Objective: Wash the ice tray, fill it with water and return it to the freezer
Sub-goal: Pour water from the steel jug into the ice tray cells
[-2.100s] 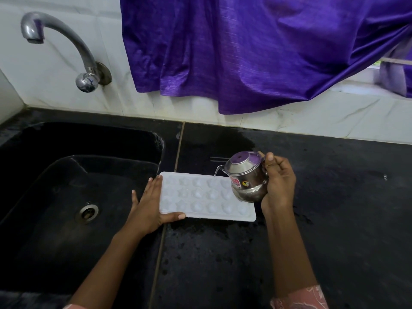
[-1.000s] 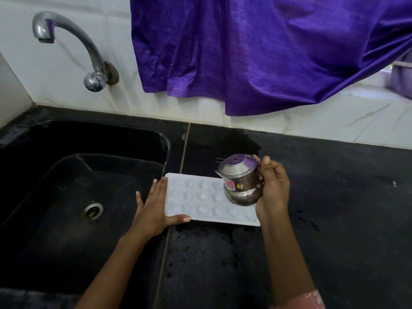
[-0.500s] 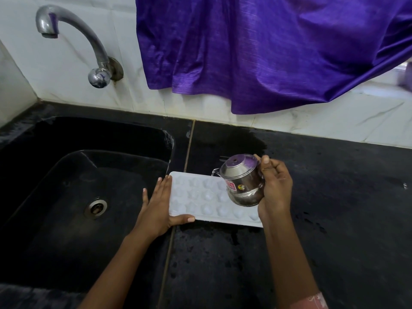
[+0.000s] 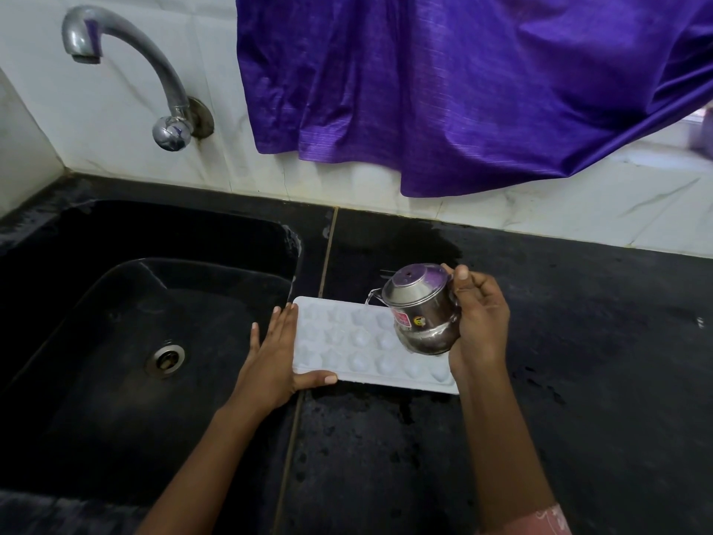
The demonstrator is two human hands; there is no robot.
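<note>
A white ice tray (image 4: pixel 347 341) with several round cups lies flat on the black counter, just right of the sink. My left hand (image 4: pixel 276 359) steadies its left end, fingers along the edge and thumb on the near rim. My right hand (image 4: pixel 480 326) grips a small steel pot (image 4: pixel 420 310), tipped far over to the left above the tray's right half. A thin stream of water leaves the pot's rim toward the tray. The pot hides part of the tray's right side.
The black sink (image 4: pixel 127 303) with its drain (image 4: pixel 166 359) lies at the left. A steel tap (image 4: pixel 154 71) comes out of the white tiled wall. A purple curtain (image 4: pixel 463 83) hangs over the back wall. The counter (image 4: pixel 598 341) is wet around the tray.
The pot stays tipped over the tray's right part while my left hand keeps its hold. The whole scene has drifted slightly right in view as my head turned.
</note>
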